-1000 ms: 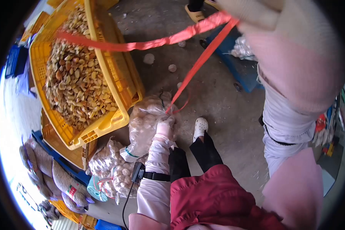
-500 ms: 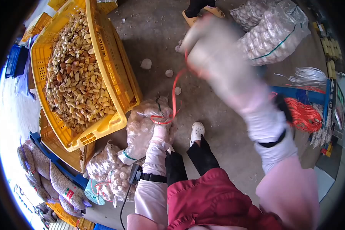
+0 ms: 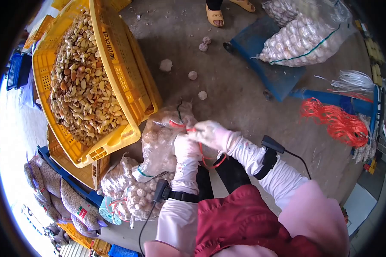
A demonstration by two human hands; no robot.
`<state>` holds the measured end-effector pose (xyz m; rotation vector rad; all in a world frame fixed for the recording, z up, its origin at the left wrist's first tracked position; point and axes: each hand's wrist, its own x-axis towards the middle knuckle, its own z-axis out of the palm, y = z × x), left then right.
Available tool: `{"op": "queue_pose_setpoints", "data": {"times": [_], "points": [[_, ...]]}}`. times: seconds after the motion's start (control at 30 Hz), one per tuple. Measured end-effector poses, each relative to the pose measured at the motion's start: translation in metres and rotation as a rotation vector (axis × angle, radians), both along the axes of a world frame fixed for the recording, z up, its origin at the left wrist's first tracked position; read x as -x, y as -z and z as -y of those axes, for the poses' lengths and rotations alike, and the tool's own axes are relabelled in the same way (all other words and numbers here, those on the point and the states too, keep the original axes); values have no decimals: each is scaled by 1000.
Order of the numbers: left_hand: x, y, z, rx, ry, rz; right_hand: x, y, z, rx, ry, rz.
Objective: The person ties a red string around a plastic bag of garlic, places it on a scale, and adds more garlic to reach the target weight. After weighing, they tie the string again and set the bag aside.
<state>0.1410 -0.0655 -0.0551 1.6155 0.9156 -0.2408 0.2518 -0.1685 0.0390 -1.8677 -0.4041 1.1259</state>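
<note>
Left hand (image 3: 185, 143): gloved, forearm in a pale sleeve reaching forward and down, a black strap at the wrist. The hand rests on the top of the bag (image 3: 163, 137), fingers curled against the plastic at its gathered neck; how tightly it grips cannot be told, since the right hand overlaps it.

Right hand (image 3: 206, 132): gloved, arm bent at the elbow and crossing in from the right, a black device strapped at the wrist with a cable trailing off. Fingers pinched shut on the red string (image 3: 188, 127) just at the bag's neck.

Red string: one short run lies across the bag's neck to the left of the right hand; a loose loop hangs below the hands, over the dark trouser leg.

Bag: clear plastic, filled with pale round bulbs, standing on the concrete floor (image 3: 244, 103) just beside the yellow crate (image 3: 124, 85), touching its corner.

Yellow crate: tilted, heaped with loose cloves, stacked on another of the same kind.

More filled bags (image 3: 128, 188): lower left, beside the left forearm.

Blue platform (image 3: 266, 68): upper right, bearing a large filled bag (image 3: 300, 43).

Bundle of red strings (image 3: 336, 122): right, well apart from the hands.
</note>
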Motion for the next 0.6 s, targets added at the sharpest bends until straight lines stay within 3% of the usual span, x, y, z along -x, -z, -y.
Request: {"op": "queue_pose_setpoints", "data": {"times": [0.03, 0.07, 0.1, 0.13, 0.17, 0.2, 0.23, 0.27, 0.33, 0.37, 0.4, 0.43, 0.47, 0.5, 0.53, 0.6], "points": [[-8, -19, 4, -282, 218, -144, -11, -7, 1, -16, 111, 39], [-17, -49, 3, -565, 440, -297, -42, -5, 25, -110, -250, 959], [-23, -63, -5, -556, 540, -320, -54, -17, 42, -6, 114, 1033], [-29, -78, -14, -547, 640, -337, -58, -19, 66, -114, 704, 442], [-34, -86, -26, -344, 515, -292, -64, -39, 89, 64, 714, 728], [-38, -92, -38, -138, 390, -246, -55, -47, 107, 130, 581, 952], [-41, -99, -50, 69, 260, -202, -38, -41, 126, 180, 278, 892], [-42, -110, -58, 273, 123, -163, -20, -50, 117, 342, -189, 929], [-78, -139, -66, 54, 605, -368, 31, -27, 96, 35, -312, 895], [-96, -155, -71, -51, 851, -433, 50, -21, 77, 36, -335, 754], [-110, -136, -75, -296, 1423, -532, 69, 2, 61, 11, -242, 645], [-106, -126, -70, -300, 1427, -546, 86, 37, 39, -148, -46, 808], [-102, -117, -58, -426, 1304, -580, 89, 49, 20, -101, -126, 882], [-97, -112, -51, -548, 1179, -608, 99, 65, 7, -79, -40, 793], [-83, -111, -48, -659, 1202, -503, 103, 72, -9, -60, 52, 705], [-60, -114, -45, -686, 1041, -415, 93, 79, -26, -218, 355, 394]]}}
